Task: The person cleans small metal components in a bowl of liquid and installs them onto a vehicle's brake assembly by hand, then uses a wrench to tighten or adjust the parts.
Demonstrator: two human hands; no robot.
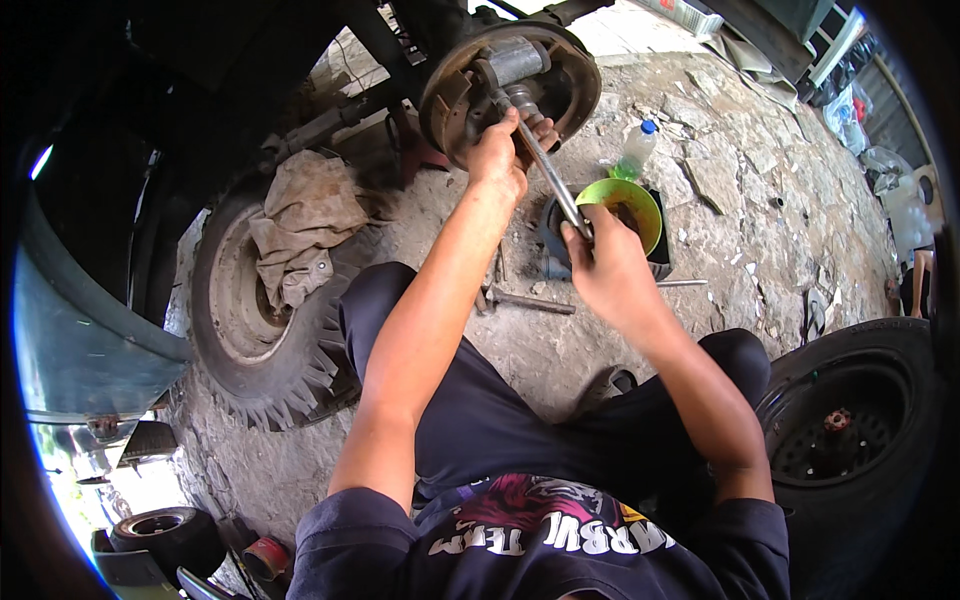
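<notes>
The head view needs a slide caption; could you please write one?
The left hand and right hand hold a metal bar at a rusty wheel hub, a green bowl nearby.

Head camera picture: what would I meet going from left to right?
Lower-left black wheel, crumpled brown cloth, left hand, right hand, lower-right black wheel.

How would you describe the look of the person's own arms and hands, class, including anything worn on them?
The left hand and right hand are bare, without gloves. Both forearms are uncovered, with no watch or bracelet visible. Short, dark, plain-looking sleeves end above the elbows.
</notes>
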